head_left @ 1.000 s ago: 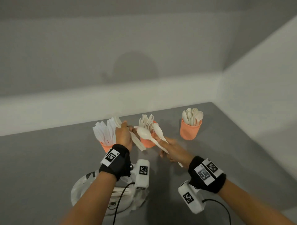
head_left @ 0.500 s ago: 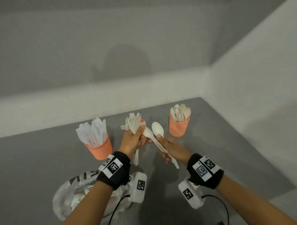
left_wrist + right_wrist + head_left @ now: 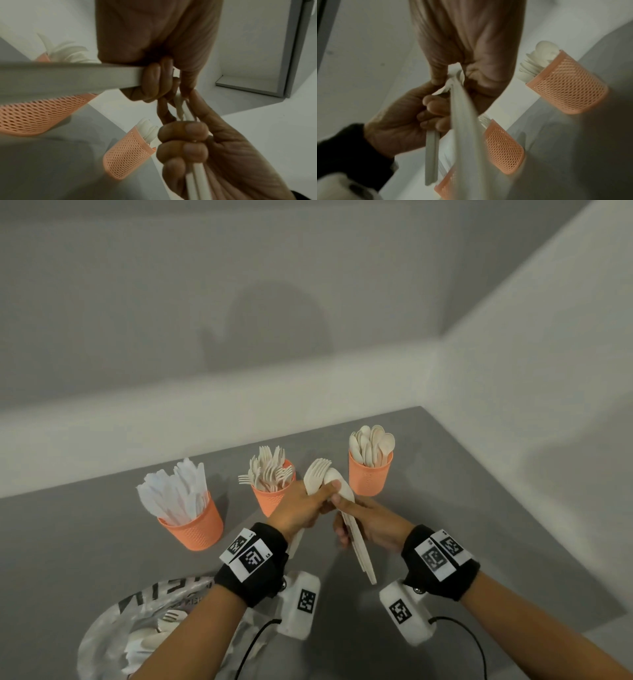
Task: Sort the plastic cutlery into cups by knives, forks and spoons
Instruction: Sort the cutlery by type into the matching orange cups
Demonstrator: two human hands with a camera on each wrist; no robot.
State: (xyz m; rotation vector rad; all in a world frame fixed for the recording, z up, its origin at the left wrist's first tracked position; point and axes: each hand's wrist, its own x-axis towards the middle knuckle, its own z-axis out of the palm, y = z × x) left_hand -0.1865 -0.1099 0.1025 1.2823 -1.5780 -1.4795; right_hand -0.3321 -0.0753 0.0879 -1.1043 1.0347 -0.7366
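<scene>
Hard to tell exactly how many pieces are in play here, since the two hands meet right over the middle of the desk and cover each other's grip. The left hand (image 3: 301, 508) has its fingers curled round a couple of forks (image 3: 317, 474), tines poking up above the knuckles and a handle sticking out below the wrist. The right hand (image 3: 368, 525) is wrapped round a bundle of spoons (image 3: 356, 539); the handles run down toward the near edge, but the bowls are mostly buried behind the left thumb, so the count is anyone's guess. Both wrist views are blurry and mostly palm, with long white handles cutting across.

Along the far edge of the desk (image 3: 479, 542) stand three orange mesh cups in a row: the knife cup (image 3: 195, 529) on the left, the fork cup (image 3: 270, 501) in the middle with its lower part hidden behind the left hand, and the spoon cup (image 3: 370, 477) nearest the far right corner, just beyond the held cutlery.

At the near left corner sits a crinkly plastic bag (image 3: 102, 635) with more white cutlery inside, partly covered by the left forearm and cut off by the frame. Black wristbands and white camera pods with cables hang off both wrists.
</scene>
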